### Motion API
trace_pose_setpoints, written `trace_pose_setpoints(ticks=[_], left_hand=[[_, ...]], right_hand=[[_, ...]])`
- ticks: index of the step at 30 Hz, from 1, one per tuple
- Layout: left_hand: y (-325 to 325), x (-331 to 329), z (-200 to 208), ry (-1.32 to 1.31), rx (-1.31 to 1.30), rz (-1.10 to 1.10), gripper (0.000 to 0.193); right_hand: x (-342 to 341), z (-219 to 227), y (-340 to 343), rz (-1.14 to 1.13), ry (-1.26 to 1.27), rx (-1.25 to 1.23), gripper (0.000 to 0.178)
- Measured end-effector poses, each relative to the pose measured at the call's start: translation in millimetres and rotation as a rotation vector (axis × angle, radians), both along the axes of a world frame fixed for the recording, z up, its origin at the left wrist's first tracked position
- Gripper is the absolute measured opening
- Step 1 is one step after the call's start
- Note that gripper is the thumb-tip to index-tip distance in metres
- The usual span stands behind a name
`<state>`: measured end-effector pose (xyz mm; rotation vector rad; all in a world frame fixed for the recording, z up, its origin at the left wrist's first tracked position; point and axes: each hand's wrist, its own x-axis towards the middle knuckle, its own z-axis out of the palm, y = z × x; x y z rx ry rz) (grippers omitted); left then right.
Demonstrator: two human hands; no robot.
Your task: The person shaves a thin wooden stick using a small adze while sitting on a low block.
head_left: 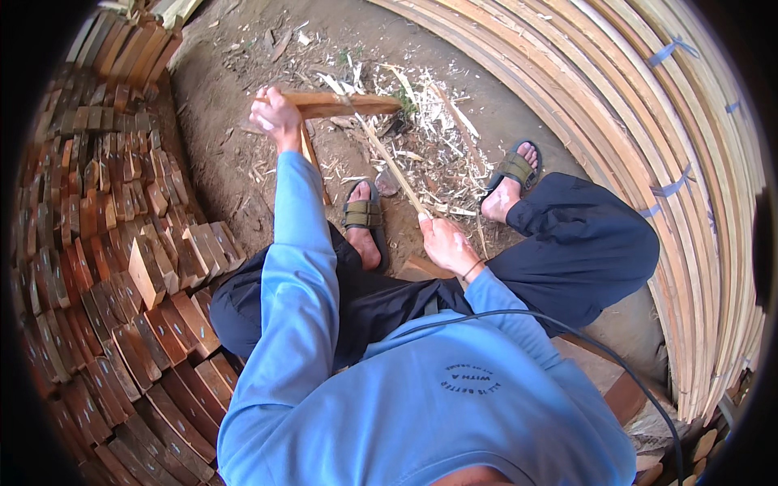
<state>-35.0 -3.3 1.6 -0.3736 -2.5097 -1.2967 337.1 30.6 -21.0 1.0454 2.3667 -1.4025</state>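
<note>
My left hand (pixel 277 120) is closed round one end of a flat, brown, blade-like piece (pixel 356 104), held level and reaching right; whether it is wood or metal I cannot tell. My right hand (pixel 450 247), lower and nearer my body, grips the near end of a thin pale wooden strip (pixel 391 160). The strip slants away to the upper left, and its far part crosses the brown piece in this view. Whether the two touch is unclear. Below my left hand another narrow wooden piece (pixel 309 154) runs down toward my left foot.
Pale wood shavings (pixel 442 121) litter the dirt floor between and beyond my sandalled feet. Stacked cut wooden blocks (pixel 121 267) rise at the left. Long bent-looking planks (pixel 600 105), tied with blue strips (pixel 671 50), line the right. A black cable (pixel 604 344) crosses my shirt.
</note>
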Motion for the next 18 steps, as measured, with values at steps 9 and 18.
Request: trace_pose_setpoints(ticks=[9, 18], left_hand=[[-10, 6, 3, 0.061, -0.019, 0.044, 0.037], [-5, 9, 8, 0.01, -0.063, 0.05, 0.039]], right_hand=[[-10, 96, 15, -0.232, 0.315, -0.055, 0.047], [-9, 17, -6, -0.046, -0.002, 0.055, 0.063]])
